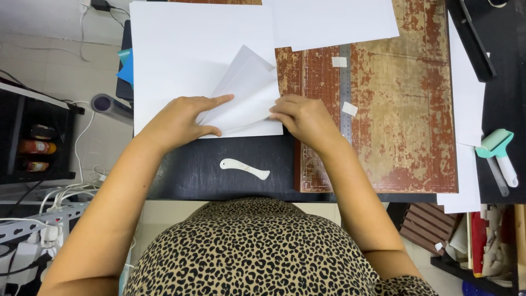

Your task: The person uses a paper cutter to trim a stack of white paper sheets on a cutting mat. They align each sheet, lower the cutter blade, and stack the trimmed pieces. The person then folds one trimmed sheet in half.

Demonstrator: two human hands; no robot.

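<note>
Folded white paper sheet (249,90) on desk

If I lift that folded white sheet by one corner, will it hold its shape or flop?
Probably flop: the white sheet looks thin and already curves between the left hand and right hand. Likely very light, and it may slide easily on the smooth black table.
</note>
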